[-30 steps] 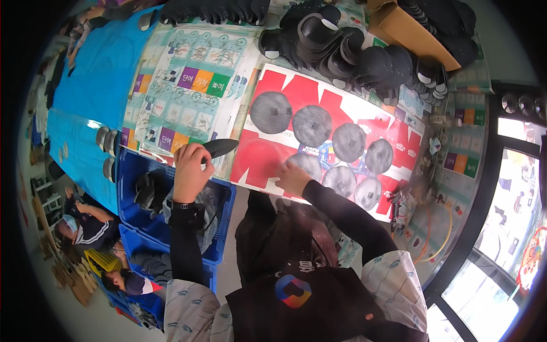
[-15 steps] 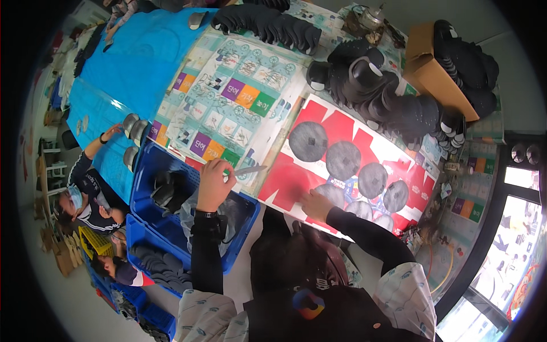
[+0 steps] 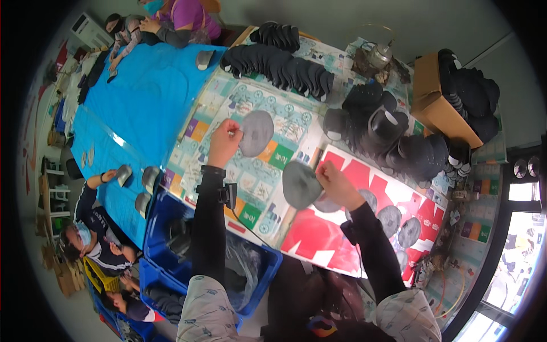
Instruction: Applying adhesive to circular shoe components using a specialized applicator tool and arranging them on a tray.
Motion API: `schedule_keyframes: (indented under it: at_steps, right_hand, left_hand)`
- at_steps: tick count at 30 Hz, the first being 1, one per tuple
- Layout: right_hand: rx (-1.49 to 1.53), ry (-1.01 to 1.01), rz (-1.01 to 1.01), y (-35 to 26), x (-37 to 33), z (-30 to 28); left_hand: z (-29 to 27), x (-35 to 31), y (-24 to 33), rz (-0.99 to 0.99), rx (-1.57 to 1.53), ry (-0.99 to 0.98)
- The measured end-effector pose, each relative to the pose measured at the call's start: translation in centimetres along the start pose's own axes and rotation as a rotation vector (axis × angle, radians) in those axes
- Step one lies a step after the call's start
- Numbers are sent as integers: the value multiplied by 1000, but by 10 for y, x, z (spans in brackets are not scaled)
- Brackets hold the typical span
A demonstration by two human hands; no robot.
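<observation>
My left hand point(image 3: 225, 141) pinches the edge of a round grey pad point(image 3: 257, 133), raised over the patterned table cover. In my right hand point(image 3: 337, 187) is a second round grey pad point(image 3: 301, 186), gripped at its right edge above the red-and-white board point(image 3: 319, 242). Several more round pads lie on that board, among them one at the right point(image 3: 409, 232) and one beside it point(image 3: 389, 220). Another pad point(image 3: 326, 203) is partly covered by the one in my right hand. The pointed blade seen earlier cannot be made out now.
Stacked black curved pieces point(image 3: 279, 71) line the table's back, with larger piles point(image 3: 393, 125) behind the board and an overfilled cardboard box point(image 3: 430, 94) at right. Blue crates point(image 3: 268, 279) stand below the table's left front edge. Co-workers sit around the blue-covered table point(image 3: 142, 85).
Both hands have risen and moved away from me. Each now holds a pad; the pointed blade no longer shows in my left hand. The view has shifted, revealing more people at far left.
</observation>
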State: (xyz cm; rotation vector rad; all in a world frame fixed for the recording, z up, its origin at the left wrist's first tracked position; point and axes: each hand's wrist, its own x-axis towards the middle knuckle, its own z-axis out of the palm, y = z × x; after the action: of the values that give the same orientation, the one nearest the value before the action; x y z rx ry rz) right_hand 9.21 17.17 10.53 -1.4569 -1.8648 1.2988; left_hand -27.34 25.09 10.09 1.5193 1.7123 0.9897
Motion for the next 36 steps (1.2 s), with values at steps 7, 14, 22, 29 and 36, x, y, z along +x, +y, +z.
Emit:
schedule_keyframes:
  at_steps: [7, 14, 22, 29, 36]
  right_hand:
    - [849, 335, 87, 10, 149, 75]
    - [883, 764, 330, 99, 232, 123]
    - [-70, 779, 158, 98, 219, 123]
    - [144, 744, 70, 18, 129, 97]
    - [624, 719, 257, -4, -92, 2]
  left_hand:
    - [28, 79, -134, -183, -600, 265]
    - [66, 106, -194, -321, -858, 576]
    - [66, 94, -205, -366, -764, 523]
    - [19, 41, -215, -402, -689, 495]
    - [-23, -78, -76, -486, -620, 481]
